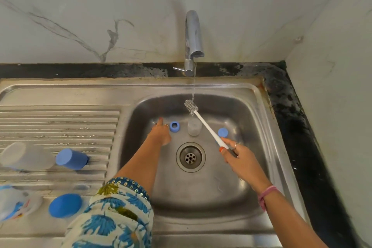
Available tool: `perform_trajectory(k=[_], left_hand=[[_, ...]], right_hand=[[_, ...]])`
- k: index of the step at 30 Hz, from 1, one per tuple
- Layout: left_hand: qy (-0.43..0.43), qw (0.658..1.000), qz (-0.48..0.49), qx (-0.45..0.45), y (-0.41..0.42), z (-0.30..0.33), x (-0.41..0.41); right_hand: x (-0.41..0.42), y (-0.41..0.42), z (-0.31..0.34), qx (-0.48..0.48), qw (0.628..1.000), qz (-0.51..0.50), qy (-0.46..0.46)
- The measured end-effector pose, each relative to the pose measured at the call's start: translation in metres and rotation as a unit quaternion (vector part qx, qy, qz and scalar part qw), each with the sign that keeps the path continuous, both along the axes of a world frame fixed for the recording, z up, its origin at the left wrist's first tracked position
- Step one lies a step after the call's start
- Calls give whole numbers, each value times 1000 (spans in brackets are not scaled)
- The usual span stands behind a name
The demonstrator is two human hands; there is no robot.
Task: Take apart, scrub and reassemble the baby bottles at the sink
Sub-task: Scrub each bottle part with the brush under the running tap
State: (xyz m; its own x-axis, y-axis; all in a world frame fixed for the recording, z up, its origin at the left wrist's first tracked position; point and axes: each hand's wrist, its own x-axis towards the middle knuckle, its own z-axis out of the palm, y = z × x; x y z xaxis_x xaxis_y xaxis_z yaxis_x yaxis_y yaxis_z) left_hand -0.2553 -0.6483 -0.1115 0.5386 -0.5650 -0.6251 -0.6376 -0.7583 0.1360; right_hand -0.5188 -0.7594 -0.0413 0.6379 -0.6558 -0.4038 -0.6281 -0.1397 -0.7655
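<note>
My right hand (236, 154) grips the white handle of a bottle brush (203, 122), whose grey bristle head sits under a thin stream from the tap (193, 34). My left hand (161, 131) reaches into the sink basin (201, 191) with a finger extended, just left of a blue screw ring (174, 126); it holds nothing that I can see. A clear bottle body (194, 127) stands in the basin behind the brush handle. A blue cap (223, 132) lies near my right hand.
On the ribbed drainboard (60, 119) lie a clear bottle (26, 156) with a blue cap (71, 159), another blue cap (65, 205) and a blurred bottle (14, 203) at the left edge. The drain (190, 157) is mid-basin. Walls close the back and right.
</note>
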Motion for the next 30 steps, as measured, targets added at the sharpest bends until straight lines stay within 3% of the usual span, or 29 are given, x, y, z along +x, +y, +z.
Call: perform_trajectory(k=[5, 8, 11, 14, 16, 18, 20, 21, 23, 26, 30], left_hand=[[7, 999, 24, 20, -8, -17, 7], [-16, 1000, -11, 24, -8, -24, 8], [-55, 998, 14, -37, -5, -25, 13], [-54, 974, 147, -165, -6, -18, 17], [-1, 910, 306, -280, -8, -7, 14], [125, 781, 464, -399, -10, 11, 7], [292, 648, 537, -455, -18, 29, 0], [356, 602, 548, -460, -22, 39, -3], [438, 553, 542, -456, -31, 53, -9], [475, 510, 542, -469, -46, 66, -19], [478, 501, 542, -477, -56, 83, -29]], right_hand=[[0, -1, -9, 3, 1000, 7, 2], [1, -3, -13, 2, 1000, 4, 3], [0, -5, -13, -1, 1000, 6, -2], [-2, -8, -10, -7, 1000, 10, -9], [-5, -9, -8, -8, 1000, 8, -11], [-10, -10, -4, -8, 1000, 2, -24], [-17, -11, 2, -11, 999, -5, -39], [-21, -10, 6, -15, 999, -7, -47], [-29, -10, 15, -23, 998, -6, -53], [-40, -10, 23, -44, 998, 12, -53], [-54, -10, 30, -94, 994, 45, -38]])
